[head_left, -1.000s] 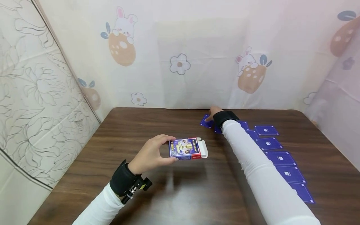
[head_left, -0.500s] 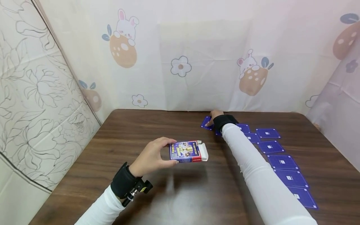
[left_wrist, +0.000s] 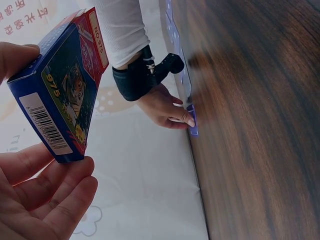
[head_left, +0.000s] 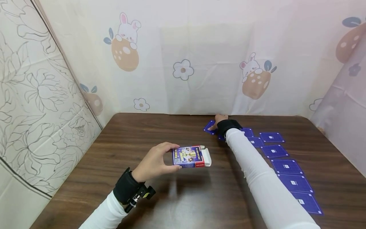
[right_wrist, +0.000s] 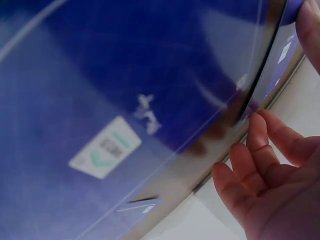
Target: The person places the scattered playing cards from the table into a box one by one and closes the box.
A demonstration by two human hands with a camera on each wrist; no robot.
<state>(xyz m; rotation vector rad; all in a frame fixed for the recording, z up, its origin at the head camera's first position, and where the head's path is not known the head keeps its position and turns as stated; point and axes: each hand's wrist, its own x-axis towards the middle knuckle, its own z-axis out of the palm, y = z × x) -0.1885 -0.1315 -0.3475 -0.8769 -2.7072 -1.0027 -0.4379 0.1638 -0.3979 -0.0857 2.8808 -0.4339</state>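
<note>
My left hand [head_left: 155, 162] grips a blue and red card box [head_left: 188, 156] by its long edges, above the middle of the table. The box's white end flap stands open towards the right. In the left wrist view its side has a tiger picture and a barcode [left_wrist: 46, 122]. At the table's far edge my right hand [head_left: 220, 121] holds a blue playing card [head_left: 208, 128] between thumb and fingers, low against the wood. The right wrist view has the thumb [right_wrist: 311, 37] on this card and the fingertips at its far side. My wrist partly hides the cards beside it.
Several blue cards [head_left: 275, 150] lie face down on the brown table [head_left: 143, 127], in a column down the right side and a row along the back. My right forearm crosses over some of them. A patterned curtain [head_left: 183, 92] rises behind the table.
The head view has tilted slightly up, so everything sits a little lower. Both hands keep almost the same place, the left with the box and the right at the same card.
</note>
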